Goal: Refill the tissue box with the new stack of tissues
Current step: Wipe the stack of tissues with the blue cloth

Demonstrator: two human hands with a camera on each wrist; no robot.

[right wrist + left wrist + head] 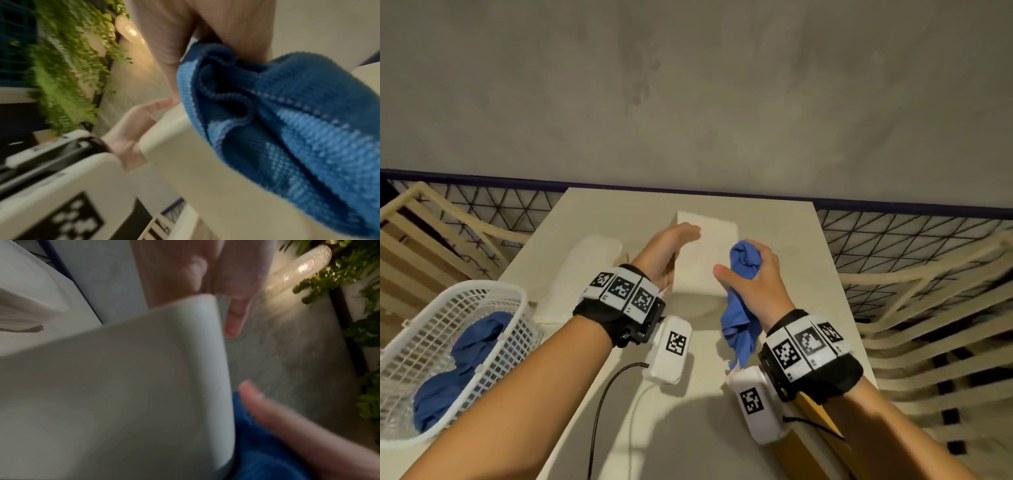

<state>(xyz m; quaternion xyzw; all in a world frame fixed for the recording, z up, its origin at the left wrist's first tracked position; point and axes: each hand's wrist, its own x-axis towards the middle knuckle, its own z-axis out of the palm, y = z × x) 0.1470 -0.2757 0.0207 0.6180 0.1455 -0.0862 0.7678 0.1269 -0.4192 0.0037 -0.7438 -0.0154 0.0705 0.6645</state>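
A white tissue box (705,246) stands on end in the middle of the table (688,428). My left hand (671,250) lies flat against its left side, fingers straight and reaching past its top edge (236,313). My right hand (756,274) grips a bunched blue cloth (743,260) against the box's right side; the cloth's tail hangs down toward my wrist. The wrist views show the box (123,386) (185,162) and the cloth (287,129) close up and blurred. A white stack of tissues (589,260) (24,305) lies on the table left of the box.
A white plastic basket (493,286) holding another blue cloth (465,359) sits at the table's left front. A black cable (602,394) runs across the near table. A yellow-brown box (815,428) is at the right front edge. Slatted frames and netting flank the table.
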